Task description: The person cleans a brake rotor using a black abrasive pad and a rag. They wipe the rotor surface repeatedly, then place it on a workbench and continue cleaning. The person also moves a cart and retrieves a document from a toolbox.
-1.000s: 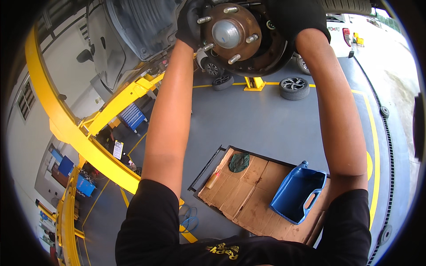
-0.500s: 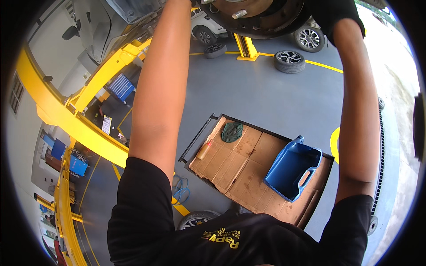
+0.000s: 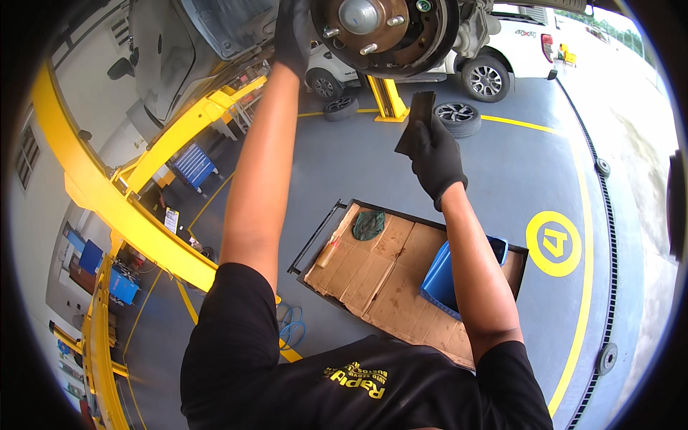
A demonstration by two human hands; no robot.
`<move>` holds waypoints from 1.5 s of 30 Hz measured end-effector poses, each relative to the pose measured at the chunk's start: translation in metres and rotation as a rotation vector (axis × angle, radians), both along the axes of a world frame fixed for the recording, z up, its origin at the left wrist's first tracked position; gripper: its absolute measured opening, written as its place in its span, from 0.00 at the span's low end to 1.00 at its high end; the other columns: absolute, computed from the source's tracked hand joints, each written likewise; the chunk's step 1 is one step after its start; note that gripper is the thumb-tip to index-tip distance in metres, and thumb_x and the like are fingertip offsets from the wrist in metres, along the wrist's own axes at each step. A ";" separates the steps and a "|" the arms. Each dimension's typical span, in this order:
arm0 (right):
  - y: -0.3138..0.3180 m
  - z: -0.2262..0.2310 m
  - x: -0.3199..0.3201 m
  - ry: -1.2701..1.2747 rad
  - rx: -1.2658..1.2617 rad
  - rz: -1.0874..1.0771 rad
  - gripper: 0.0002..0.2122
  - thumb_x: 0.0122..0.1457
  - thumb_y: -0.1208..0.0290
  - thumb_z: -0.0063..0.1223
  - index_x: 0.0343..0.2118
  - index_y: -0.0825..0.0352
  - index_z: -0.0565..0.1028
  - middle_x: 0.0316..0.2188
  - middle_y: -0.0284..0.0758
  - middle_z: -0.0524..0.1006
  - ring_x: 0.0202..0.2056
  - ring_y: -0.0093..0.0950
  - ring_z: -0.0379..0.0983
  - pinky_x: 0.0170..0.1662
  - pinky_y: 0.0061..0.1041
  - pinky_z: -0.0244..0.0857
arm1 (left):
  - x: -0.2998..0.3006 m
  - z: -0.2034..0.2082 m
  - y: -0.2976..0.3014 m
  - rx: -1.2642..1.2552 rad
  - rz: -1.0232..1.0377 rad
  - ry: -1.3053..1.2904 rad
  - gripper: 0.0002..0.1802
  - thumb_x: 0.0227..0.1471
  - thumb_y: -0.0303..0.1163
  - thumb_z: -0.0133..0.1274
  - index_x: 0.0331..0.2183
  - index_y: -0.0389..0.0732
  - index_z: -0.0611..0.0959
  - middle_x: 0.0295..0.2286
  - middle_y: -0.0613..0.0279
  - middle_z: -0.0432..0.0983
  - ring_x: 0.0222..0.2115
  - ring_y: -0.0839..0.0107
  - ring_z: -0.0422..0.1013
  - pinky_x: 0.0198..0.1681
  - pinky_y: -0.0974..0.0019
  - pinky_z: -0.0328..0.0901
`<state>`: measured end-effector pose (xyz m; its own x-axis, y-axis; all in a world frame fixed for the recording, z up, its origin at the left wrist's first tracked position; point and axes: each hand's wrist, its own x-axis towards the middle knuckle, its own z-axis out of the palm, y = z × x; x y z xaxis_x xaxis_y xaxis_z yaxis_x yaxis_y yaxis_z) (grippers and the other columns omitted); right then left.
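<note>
Overhead, under the raised vehicle, the brake hub (image 3: 380,29) with its studs and rusty backing plate filled the top of the view. Beside its left edge the left hand (image 3: 292,32), in a black glove, was raised with its fingers curled against the hub's rim or the bodywork next to it; whether they gripped anything could not be told, since the glove and the shadow hid the fingertips. Lower and to the right, well apart from the hub, the right hand (image 3: 436,158), also gloved in black, was closed around a dark flat piece (image 3: 416,122), perhaps a folded cloth or pad, pinched between thumb and fingers so that it stood up above the knuckles. Down on the grey floor lay a shallow black tray (image 3: 315,244) lined with cardboard, bearing a green rag (image 3: 368,224) and a blue plastic bin (image 3: 441,279), partly hidden behind the right forearm. Yellow lift arms (image 3: 129,215) ran along the left side.
</note>
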<state>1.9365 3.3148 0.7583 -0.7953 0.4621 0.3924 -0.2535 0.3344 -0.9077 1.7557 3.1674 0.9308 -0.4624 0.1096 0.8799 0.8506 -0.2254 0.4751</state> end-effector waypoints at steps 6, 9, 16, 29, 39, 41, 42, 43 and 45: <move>-0.029 -0.019 0.016 0.261 -0.049 0.122 0.15 0.66 0.63 0.51 0.49 0.69 0.77 0.37 0.42 0.79 0.34 0.34 0.78 0.41 0.32 0.69 | 0.116 -0.232 -0.018 -0.184 -0.571 -1.053 0.24 0.66 0.53 0.46 0.56 0.52 0.73 0.50 0.69 0.74 0.51 0.71 0.70 0.55 0.55 0.65; -0.030 -0.043 0.000 0.305 0.282 0.018 0.17 0.63 0.65 0.57 0.50 0.71 0.76 0.41 0.40 0.74 0.33 0.32 0.77 0.39 0.30 0.70 | 0.141 -0.231 -0.011 -0.006 -0.578 -0.909 0.17 0.66 0.41 0.49 0.51 0.43 0.77 0.43 0.65 0.78 0.43 0.73 0.76 0.51 0.63 0.70; -0.041 0.023 -0.003 -0.044 0.302 0.414 0.09 0.63 0.75 0.55 0.45 0.71 0.78 0.35 0.34 0.81 0.36 0.19 0.76 0.41 0.20 0.71 | 0.097 -0.205 -0.103 -0.510 -0.369 -0.621 0.19 0.63 0.32 0.53 0.53 0.36 0.77 0.36 0.66 0.78 0.34 0.80 0.72 0.39 0.71 0.68; -0.091 0.055 -0.034 0.261 0.140 0.172 0.07 0.63 0.74 0.56 0.41 0.70 0.77 0.29 0.32 0.80 0.28 0.17 0.72 0.33 0.21 0.68 | 0.061 -0.148 -0.090 0.406 -0.288 -0.401 0.22 0.59 0.24 0.57 0.55 0.38 0.75 0.39 0.65 0.78 0.38 0.78 0.74 0.43 0.76 0.69; -0.079 0.103 -0.012 0.197 0.394 0.083 0.06 0.64 0.73 0.54 0.41 0.68 0.78 0.30 0.32 0.80 0.31 0.20 0.77 0.35 0.22 0.70 | 0.039 -0.093 -0.066 0.360 -0.451 -0.339 0.32 0.59 0.22 0.53 0.64 0.38 0.67 0.52 0.61 0.72 0.47 0.73 0.72 0.52 0.70 0.68; -0.072 0.134 0.000 0.352 0.606 -0.008 0.08 0.63 0.72 0.56 0.43 0.68 0.79 0.33 0.34 0.82 0.34 0.24 0.80 0.38 0.24 0.71 | 0.018 -0.050 -0.077 0.301 -0.195 -0.099 0.27 0.60 0.25 0.52 0.60 0.36 0.70 0.46 0.61 0.75 0.44 0.73 0.73 0.51 0.71 0.68; -0.069 0.153 0.010 0.480 0.674 -0.079 0.10 0.61 0.70 0.59 0.43 0.66 0.79 0.35 0.37 0.83 0.33 0.29 0.81 0.39 0.27 0.72 | 0.004 -0.028 -0.078 0.228 0.011 0.068 0.23 0.61 0.27 0.51 0.57 0.34 0.72 0.42 0.62 0.77 0.41 0.74 0.73 0.49 0.70 0.68; -0.051 0.171 0.009 0.574 0.749 -0.115 0.12 0.63 0.69 0.56 0.48 0.65 0.78 0.39 0.37 0.83 0.38 0.28 0.80 0.44 0.27 0.71 | -0.014 -0.006 -0.079 0.047 0.233 0.253 0.21 0.62 0.32 0.50 0.55 0.36 0.76 0.41 0.57 0.80 0.39 0.68 0.76 0.48 0.66 0.69; -0.034 0.214 0.007 0.543 0.857 -0.197 0.16 0.64 0.67 0.53 0.54 0.63 0.76 0.45 0.40 0.81 0.45 0.31 0.78 0.49 0.29 0.69 | -0.032 0.027 -0.070 -0.159 0.473 0.426 0.22 0.63 0.38 0.49 0.53 0.36 0.79 0.42 0.50 0.82 0.41 0.59 0.77 0.50 0.60 0.69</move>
